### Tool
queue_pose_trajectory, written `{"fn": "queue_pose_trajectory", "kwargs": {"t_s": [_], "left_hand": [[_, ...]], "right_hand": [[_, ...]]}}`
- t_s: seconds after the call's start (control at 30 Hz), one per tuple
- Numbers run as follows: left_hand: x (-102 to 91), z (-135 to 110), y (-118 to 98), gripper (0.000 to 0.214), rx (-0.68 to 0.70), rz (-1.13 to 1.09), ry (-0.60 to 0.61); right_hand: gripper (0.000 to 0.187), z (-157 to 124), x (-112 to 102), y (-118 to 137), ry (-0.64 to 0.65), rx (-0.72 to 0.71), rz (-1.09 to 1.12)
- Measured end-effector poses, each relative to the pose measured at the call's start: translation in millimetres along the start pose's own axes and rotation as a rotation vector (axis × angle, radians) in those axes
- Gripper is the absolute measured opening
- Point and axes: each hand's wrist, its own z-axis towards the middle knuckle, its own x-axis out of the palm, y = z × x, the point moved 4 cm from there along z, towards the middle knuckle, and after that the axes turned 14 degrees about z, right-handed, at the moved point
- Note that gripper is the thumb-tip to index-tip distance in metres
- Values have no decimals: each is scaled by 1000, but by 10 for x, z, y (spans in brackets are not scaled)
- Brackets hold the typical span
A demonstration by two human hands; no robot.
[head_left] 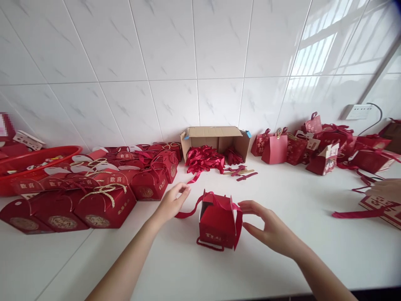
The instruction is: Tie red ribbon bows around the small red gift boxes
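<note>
A small red gift box [216, 228] with gold lettering stands on the white counter [188, 267] in front of me. A red ribbon [188, 212] runs over its top and trails off to the left. My left hand [171, 202] is just left of the box, fingers curled in a pinch beside the ribbon's left end. My right hand [269, 228] hovers at the box's right side, fingers spread and slightly bent, touching or nearly touching the ribbon there.
Many finished red boxes with rope handles [103, 196] lie at the left by a red tray [34, 161]. A cardboard carton [216, 140] spills red ribbons [203, 159] at the back. More red boxes [313, 146] stand at the right, where another person's hand [387, 189] works.
</note>
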Motion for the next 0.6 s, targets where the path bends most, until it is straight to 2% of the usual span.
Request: {"fn": "queue_pose_trajectory", "kwargs": {"t_s": [0.1,0.2,0.27,0.37,0.43,0.53,0.57,0.6], "left_hand": [[148,-112,-254,36,37,-431,235],[229,-248,-296,42,-7,-490,404],[216,-312,-212,43,-42,-452,430],[153,-363,-41,41,-80,-366,385],[89,-385,39,35,-78,-294,265],[-49,-478,51,26,-56,-135,-30],[-75,-535,18,25,-39,-92,-71],[-77,-600,-32,25,-15,-65,-52]], "right_hand": [[13,18,63,-25,-103,-1,-27],[12,25,-62,-43,-239,-39,-173],[13,9,-196,-63,-328,-116,-301],[16,-25,-337,-116,-427,-236,-495],[18,-49,-349,-160,-453,-272,-578],[14,-114,-296,-209,-487,-228,-566],[16,-149,-270,-213,-505,-204,-528],[17,-186,-234,-209,-512,-187,-478]]}}
